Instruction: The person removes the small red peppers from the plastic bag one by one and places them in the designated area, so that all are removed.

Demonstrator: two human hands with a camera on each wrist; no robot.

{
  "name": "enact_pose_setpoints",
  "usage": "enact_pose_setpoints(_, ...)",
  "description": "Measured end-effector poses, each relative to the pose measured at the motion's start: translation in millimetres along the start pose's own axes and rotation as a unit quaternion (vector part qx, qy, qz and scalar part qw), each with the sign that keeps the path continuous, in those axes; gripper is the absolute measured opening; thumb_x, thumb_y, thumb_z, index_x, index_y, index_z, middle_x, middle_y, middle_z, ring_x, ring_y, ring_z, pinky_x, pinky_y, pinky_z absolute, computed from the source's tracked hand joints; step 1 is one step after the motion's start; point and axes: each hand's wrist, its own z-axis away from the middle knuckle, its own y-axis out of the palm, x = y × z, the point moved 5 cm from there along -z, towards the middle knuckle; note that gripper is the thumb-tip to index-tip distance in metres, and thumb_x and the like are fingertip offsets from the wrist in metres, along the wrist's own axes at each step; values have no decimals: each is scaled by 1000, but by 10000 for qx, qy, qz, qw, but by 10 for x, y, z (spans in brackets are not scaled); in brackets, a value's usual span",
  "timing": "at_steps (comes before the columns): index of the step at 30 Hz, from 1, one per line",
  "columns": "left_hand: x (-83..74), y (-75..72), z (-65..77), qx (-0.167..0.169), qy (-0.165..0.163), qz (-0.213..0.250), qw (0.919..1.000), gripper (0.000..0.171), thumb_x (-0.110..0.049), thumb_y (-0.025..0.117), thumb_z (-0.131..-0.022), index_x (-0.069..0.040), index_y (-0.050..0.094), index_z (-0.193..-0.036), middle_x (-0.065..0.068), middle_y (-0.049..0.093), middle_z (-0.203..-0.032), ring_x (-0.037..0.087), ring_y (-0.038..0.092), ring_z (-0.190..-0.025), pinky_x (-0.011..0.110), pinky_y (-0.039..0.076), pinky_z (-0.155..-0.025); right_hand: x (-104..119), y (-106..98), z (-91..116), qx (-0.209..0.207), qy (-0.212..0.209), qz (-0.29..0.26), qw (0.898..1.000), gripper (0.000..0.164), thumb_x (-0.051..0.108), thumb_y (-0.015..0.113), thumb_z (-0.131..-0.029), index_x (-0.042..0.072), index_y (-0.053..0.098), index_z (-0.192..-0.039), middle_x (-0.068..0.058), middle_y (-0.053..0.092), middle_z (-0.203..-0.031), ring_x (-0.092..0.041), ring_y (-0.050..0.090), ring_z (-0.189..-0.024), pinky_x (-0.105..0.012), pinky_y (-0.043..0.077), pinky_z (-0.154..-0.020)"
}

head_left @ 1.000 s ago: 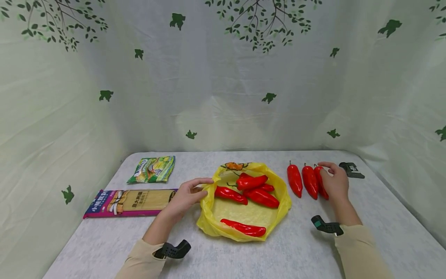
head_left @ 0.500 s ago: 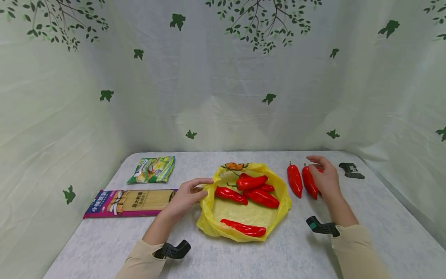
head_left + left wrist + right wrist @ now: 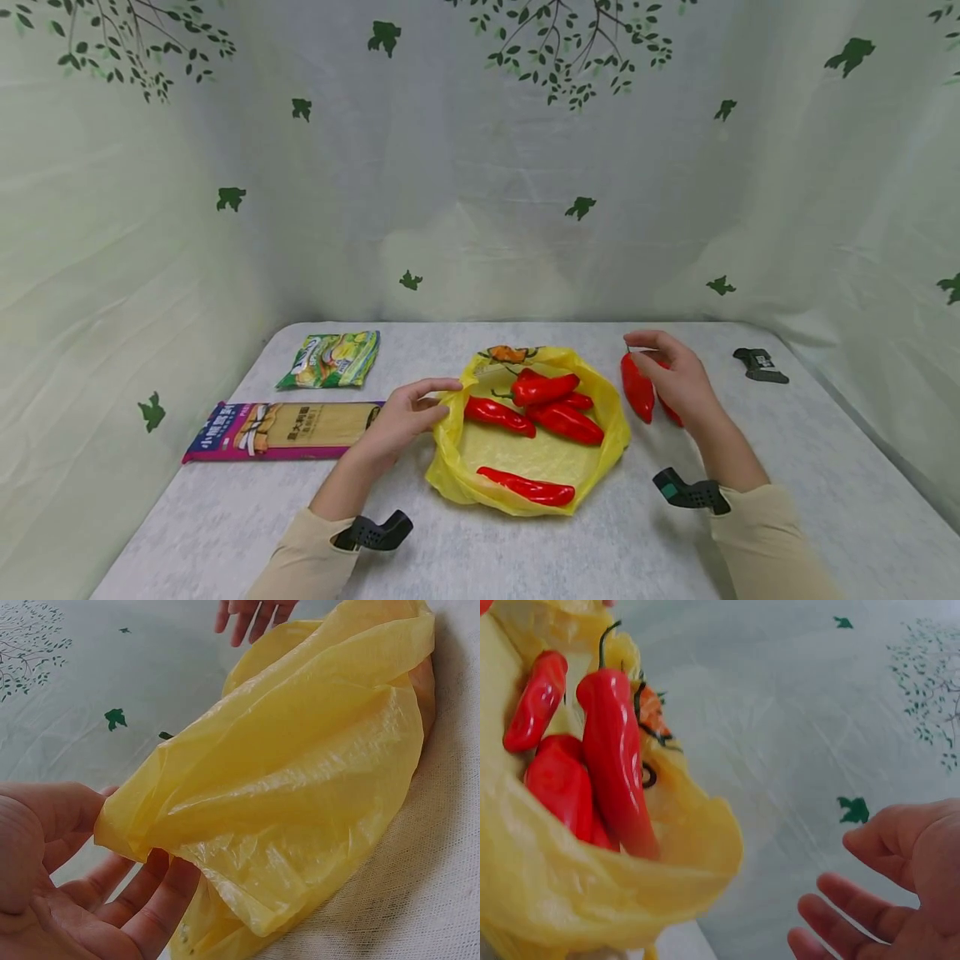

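A yellow plastic bag (image 3: 600, 467) stands with its mouth spread wide in the middle of the table, several red chili peppers (image 3: 566, 423) inside. My left hand (image 3: 397, 425) pinches its left rim (image 3: 127, 817) between thumb and fingers. To the right of the bag, one red chili pepper (image 3: 637, 392) lies on the table, and a second chili pepper (image 3: 669, 412) is partly covered by my right hand (image 3: 678, 379). In the right wrist view that hand's thumb and fingers are apart, with nothing between them. Whether a third pepper lies under the hand is hidden.
A long spaghetti pack (image 3: 300, 432) lies at the left, with a green snack packet (image 3: 332, 360) behind it. Toward the back right is a small black object (image 3: 761, 367). Leaf-printed white curtains (image 3: 480, 250) enclose the table at the back and sides.
My right hand has shifted left over the row of peppers, from the rightmost toward the leftmost. The left hand stays at the bag's rim. The rightmost pepper no longer shows.
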Motion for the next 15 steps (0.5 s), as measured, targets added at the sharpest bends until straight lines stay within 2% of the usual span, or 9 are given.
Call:
enact_pose_setpoints(7, 7, 6, -19, 44, 40, 39, 10000, 37, -11, 59, -97, -16, 63, -134, 9, 55, -144, 20, 59, -103, 28, 54, -85, 118, 132, 33, 388, -248, -313, 9984, 40, 30, 58, -101, 14, 54, -137, -11, 54, -141, -30, 61, -118, -31, 56, -94)
enact_pose_setpoints(13, 23, 6, -14, 60, 39, 16, 10000, 38, -11, 59, -97, -15, 62, -135, 10, 56, -144, 19, 60, -102, 29, 53, -86, 184, 260, 72, 705, -546, -299, 9956, 38, 24, 62, -98, 14, 55, -135, -11, 57, -138, -29, 64, -112, -41, 57, -94)
enact_pose_setpoints(15, 15, 9, -14, 48, 46, 24, 10000, 38, -11, 59, -97, -15, 62, -135, 11, 57, -142, 19, 60, -101, 29, 53, -85, 215, 295, 84, 863, -679, -268, 9936, 37, 21, 62, -98, 13, 56, -133, -11, 59, -136, -30, 65, -111, -39, 58, -92)
